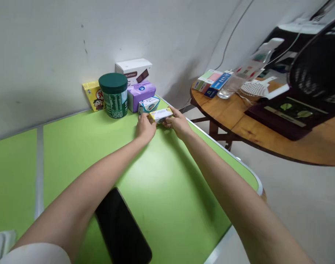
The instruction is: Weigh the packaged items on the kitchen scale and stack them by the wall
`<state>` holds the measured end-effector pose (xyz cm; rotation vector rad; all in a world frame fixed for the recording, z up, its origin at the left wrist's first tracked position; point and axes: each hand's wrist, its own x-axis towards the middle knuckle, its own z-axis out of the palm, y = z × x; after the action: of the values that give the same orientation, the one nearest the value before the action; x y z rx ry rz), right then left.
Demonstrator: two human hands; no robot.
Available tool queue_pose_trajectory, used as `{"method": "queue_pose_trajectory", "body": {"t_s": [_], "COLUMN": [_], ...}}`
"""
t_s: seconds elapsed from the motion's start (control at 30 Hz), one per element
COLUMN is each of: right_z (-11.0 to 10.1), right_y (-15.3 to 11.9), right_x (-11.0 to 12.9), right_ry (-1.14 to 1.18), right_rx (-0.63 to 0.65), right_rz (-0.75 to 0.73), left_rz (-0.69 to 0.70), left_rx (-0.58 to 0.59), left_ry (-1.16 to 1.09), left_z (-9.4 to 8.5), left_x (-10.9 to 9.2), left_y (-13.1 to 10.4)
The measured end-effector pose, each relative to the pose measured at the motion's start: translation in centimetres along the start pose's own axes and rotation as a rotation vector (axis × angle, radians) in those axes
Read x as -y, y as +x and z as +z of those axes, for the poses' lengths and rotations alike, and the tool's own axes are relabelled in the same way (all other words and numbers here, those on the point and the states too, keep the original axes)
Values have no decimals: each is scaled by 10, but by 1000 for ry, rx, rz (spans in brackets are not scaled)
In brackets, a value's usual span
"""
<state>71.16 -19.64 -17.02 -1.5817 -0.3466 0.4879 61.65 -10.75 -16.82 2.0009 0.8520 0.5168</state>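
Both of my hands grip a small white box with yellow ends near the far right corner of the green table. My left hand has its fingers closed on the box's left end. The right end is pinched by my right hand. Just behind it sits a small white and teal tissue pack. A purple tissue pack and a white carton with brown print stand farther back. To their left are a green lidded tub and a yellow box.
A black phone lies near the front of the table, by my left forearm. Across a gap on the right, a round wooden table bears a clear bottle, several small boxes and a dark appliance. A wall borders the back.
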Motion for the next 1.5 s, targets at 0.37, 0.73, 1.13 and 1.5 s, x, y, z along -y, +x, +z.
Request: {"method": "queue_pose_trajectory", "body": {"t_s": [0.37,0.73,1.13,1.5], "right_z": [22,37,179,401], "right_y": [55,15,-254,-347], "right_x": [-13,-5,68,46], "right_ry": [-76,-285,-565,-543], "right_rx": [118,-153,1160,1411], "right_rz": [-80,-38,-245,-294], "left_rz": [-76,-42,220,3], "left_rx": [27,179,366,-172], "left_ry": [113,176,213,77], "left_z": [1,-36,-295,-443], "left_x": [7,16,100,222], "left_y": [34,18,-212,-291]}}
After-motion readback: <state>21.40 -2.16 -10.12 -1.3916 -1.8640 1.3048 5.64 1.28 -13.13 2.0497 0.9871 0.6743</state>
